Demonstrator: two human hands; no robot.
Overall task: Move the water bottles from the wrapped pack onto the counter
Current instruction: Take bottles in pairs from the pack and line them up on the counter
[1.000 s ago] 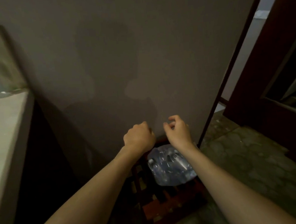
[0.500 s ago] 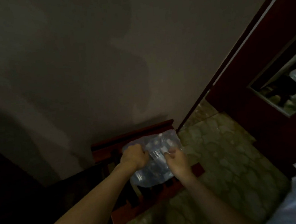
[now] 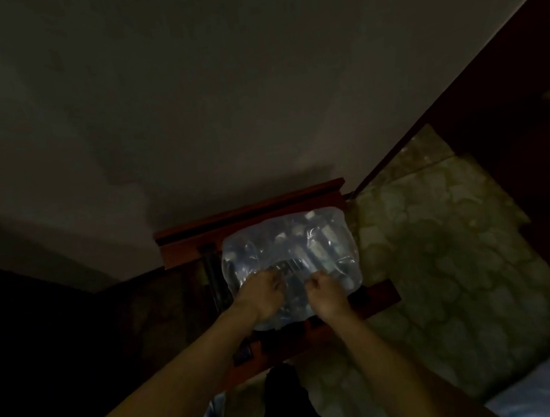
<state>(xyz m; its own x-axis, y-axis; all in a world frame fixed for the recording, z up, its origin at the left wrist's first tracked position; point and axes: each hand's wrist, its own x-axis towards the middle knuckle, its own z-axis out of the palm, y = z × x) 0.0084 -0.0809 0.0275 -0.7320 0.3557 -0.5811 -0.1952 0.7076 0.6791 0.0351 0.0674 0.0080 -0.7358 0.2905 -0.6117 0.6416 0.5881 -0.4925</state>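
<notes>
Both hands, left hand (image 3: 262, 297) and right hand (image 3: 326, 296), pinch the plastic of the wrapped pack (image 3: 292, 260) with curled fingers; no bottle is out yet.

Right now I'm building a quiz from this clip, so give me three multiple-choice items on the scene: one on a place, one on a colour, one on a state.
1. Where does the clear plastic-wrapped pack of water bottles rest?
A. on a reddish-brown wooden slatted rack
B. on a white counter
C. on a bed

2. What colour is the patterned stone floor?
A. bright blue
B. greenish
C. red

3. What are the left hand and right hand doing?
A. hanging idle
B. carrying a bottle
C. gripping the wrap with curled fingers

Answers: 1 A, the rack's wooden rails frame the pack; 2 B, the mottled tiles look green; 3 C, both hands lie on the pack's near side, fingers curled into the film.
</notes>
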